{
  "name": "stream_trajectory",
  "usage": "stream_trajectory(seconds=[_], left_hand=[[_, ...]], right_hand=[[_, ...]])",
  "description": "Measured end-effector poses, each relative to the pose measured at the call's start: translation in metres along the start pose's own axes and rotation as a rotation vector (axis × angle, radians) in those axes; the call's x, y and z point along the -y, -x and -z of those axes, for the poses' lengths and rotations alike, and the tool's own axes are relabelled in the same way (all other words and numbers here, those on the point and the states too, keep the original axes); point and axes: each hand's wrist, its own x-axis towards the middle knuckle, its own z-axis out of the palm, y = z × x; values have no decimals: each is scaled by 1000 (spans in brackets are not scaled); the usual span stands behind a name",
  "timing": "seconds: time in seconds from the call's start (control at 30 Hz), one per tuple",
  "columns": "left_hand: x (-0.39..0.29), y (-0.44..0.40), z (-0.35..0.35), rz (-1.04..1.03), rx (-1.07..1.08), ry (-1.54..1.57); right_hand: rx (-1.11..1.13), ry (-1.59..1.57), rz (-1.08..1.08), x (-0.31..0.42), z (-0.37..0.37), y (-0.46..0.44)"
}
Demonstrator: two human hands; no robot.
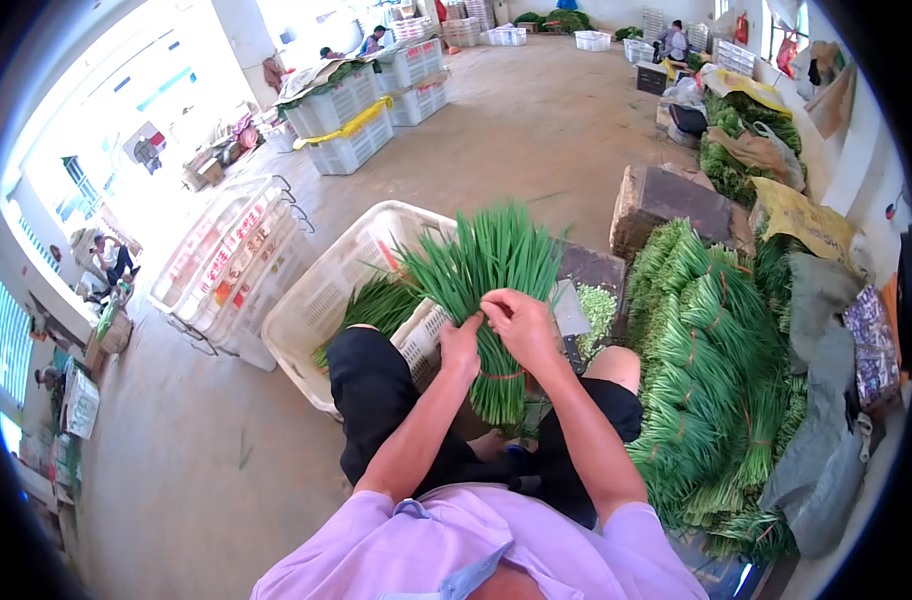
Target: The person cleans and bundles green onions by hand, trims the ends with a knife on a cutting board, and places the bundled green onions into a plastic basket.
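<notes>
A thick bunch of garlic chives (496, 255) stands upright between my knees, its leaf tips fanned toward the far side. An orange-red band (503, 375) circles it near the lower end. My left hand (460, 347) is closed around the bunch's left side. On the right side, my right hand (521, 325) pinches at the leaves with its fingertips; whether it holds a second band or single leaves is too small to tell. Beyond my left knee, loose chives (378, 305) lie in a white plastic crate (321, 275).
Banded chive bunches (711, 370) are piled at my right, beside grey cloth (821, 400). Cut pale pieces (596, 308) lie near my right knee. Stacked white crates (241, 265) stand at left, more crates (341, 115) farther off. Several people sit in the background.
</notes>
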Motion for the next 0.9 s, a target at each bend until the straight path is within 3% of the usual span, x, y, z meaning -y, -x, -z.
stream_trajectory(seconds=[0.07,0.23,0.3,0.37,0.43,0.47,0.6,0.73,0.77,0.9], left_hand=[[3,8,-2,-49,-33,-147],[11,16,-2,-58,-26,-128],[20,9,12,-97,4,-145],[30,5,25,-93,9,-45],[25,-3,30,-122,-43,-177],[27,-4,41,-91,-81,-154],[24,-20,61,4,-134,96],[0,-46,95,288,-161,273],[3,-65,112,367,-74,394],[-11,-68,119,448,28,445]], right_hand=[[8,15,21,-5,-14,-14],[64,119,-23,-5,-35,-41],[236,6,-326,0,-37,-46],[252,-67,-448,-8,-43,-45],[100,-818,-693,-19,-37,-48],[87,-928,-627,-11,-32,-45],[282,-835,-613,-16,10,-27],[40,-383,-734,-92,34,13],[-59,-204,-798,-106,34,18],[184,-450,-931,-110,-3,33]])
